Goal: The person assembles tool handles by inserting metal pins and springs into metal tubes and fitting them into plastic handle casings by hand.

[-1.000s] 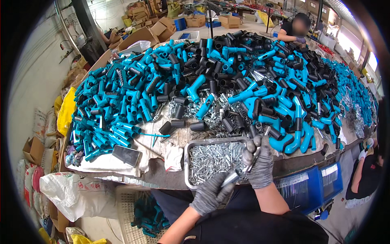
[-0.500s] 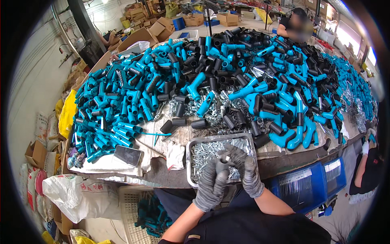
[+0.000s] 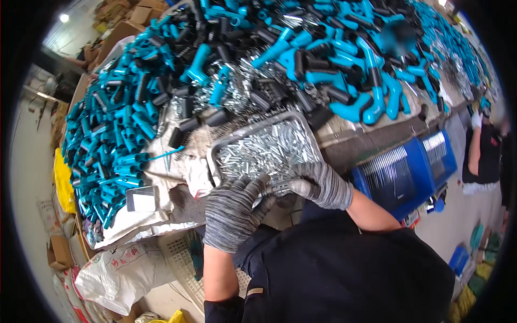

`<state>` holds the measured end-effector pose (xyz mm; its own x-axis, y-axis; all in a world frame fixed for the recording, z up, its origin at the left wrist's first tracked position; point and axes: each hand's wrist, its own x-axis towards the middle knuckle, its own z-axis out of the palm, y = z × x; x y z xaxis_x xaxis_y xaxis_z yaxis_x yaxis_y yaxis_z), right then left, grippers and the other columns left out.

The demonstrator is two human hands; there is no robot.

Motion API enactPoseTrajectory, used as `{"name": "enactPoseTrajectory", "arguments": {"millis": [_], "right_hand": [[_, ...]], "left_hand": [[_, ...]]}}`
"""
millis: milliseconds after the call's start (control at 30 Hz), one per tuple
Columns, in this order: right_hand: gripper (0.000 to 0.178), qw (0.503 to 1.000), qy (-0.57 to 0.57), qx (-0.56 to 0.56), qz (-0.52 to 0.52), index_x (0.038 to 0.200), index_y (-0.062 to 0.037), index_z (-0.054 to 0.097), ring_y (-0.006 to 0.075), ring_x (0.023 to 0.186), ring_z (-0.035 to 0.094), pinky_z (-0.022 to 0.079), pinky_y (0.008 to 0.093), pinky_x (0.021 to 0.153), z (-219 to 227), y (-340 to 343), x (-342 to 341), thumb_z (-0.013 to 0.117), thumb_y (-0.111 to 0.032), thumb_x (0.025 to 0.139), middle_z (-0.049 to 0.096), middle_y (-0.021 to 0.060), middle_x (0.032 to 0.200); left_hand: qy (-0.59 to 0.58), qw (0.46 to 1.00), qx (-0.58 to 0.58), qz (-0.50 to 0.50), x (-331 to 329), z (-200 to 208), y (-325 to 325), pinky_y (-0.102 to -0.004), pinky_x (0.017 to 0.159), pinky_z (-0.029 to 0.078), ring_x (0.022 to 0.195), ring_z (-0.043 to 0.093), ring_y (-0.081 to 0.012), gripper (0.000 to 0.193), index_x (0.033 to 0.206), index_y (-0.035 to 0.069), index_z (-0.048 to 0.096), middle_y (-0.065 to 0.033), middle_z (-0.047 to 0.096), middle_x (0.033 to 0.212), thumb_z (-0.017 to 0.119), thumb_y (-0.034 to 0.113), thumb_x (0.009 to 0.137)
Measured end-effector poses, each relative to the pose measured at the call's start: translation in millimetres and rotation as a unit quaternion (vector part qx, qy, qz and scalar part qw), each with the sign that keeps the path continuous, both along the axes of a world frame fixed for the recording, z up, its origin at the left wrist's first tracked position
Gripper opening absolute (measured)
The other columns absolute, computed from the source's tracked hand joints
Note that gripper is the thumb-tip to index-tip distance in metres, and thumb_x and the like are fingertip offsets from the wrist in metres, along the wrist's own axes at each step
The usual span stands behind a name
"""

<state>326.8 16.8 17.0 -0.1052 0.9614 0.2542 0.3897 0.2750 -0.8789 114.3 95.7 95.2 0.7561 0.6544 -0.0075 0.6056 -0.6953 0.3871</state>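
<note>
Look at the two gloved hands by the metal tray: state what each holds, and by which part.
Both hands, left and right, meet on a small silvery metal part at the tray's near edge; which part is gripped cannot be told.

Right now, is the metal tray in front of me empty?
No, the metal tray is filled with small shiny metal pieces, and both gloved hands, left hand and right hand, are at its near edge.

Both gloved hands — left hand (image 3: 232, 211), right hand (image 3: 318, 184) — meet at the near rim of a metal tray (image 3: 258, 134) of silver pins (image 3: 264, 151).
</note>
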Motion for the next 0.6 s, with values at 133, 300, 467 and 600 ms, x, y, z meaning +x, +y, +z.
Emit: {"name": "enactPoseTrajectory", "arguments": {"millis": [133, 300, 467, 600], "right_hand": [[0.032, 0.979, 0.074, -0.183, 0.046, 0.096, -0.0032, 0.062, 0.0246, 0.079, 0.062, 0.048, 0.0357, 0.069, 19.2, 4.9, 17.3, 0.054, -0.034, 0.093, 0.063, 0.0134, 0.085], [0.031, 0.966, 0.015, -0.052, -0.254, 0.104, -0.0036, 0.062, 0.0245, 0.082, 0.065, 0.051, 0.0329, 0.076, 7.7, 29.5, 64.6, 0.065, -0.029, 0.087, 0.067, 0.0119, 0.087], [0.04, 0.943, -0.184, -0.02, -0.277, 0.109, -0.0035, 0.06, 0.0245, 0.087, 0.064, 0.05, 0.0346, 0.079, 22.0, 83.0, 61.2, 0.071, -0.03, 0.081, 0.067, 0.0109, 0.092], [0.048, 0.88, -0.386, -0.005, -0.279, 0.116, -0.0042, 0.057, 0.0304, 0.098, 0.061, 0.047, 0.0395, 0.088, 16.4, 127.8, 40.5, 0.069, -0.035, 0.08, 0.064, 0.0135, 0.098]], "left_hand": [[-0.111, 0.985, -0.124, -0.055, 3.0, -41.8, -8.5, -0.035, 0.073, 0.051, 0.073, 0.063, -0.0252, 0.041, 0.112, 0.005, 0.063, -0.0121, 0.065, 0.087, 0.072, 0.029, 0.08], [-0.438, 0.802, -0.325, 0.244, -0.9, -102.9, -2.8, -0.0228, 0.069, 0.044, 0.081, 0.052, -0.0071, 0.033, 0.114, 0.0, 0.058, -0.0004, 0.06, 0.094, 0.064, 0.022, 0.091], [-0.463, 0.802, -0.272, 0.263, -4.5, -118.8, 0.5, -0.026, 0.079, 0.046, 0.089, 0.054, -0.0109, 0.036, 0.116, -0.006, 0.056, -0.0058, 0.061, 0.102, 0.064, 0.019, 0.091], [-0.463, 0.781, -0.313, 0.277, -1.7, -114.2, -0.2, -0.027, 0.078, 0.046, 0.086, 0.054, -0.011, 0.034, 0.112, -0.006, 0.058, -0.0049, 0.062, 0.098, 0.064, 0.021, 0.091]]}}
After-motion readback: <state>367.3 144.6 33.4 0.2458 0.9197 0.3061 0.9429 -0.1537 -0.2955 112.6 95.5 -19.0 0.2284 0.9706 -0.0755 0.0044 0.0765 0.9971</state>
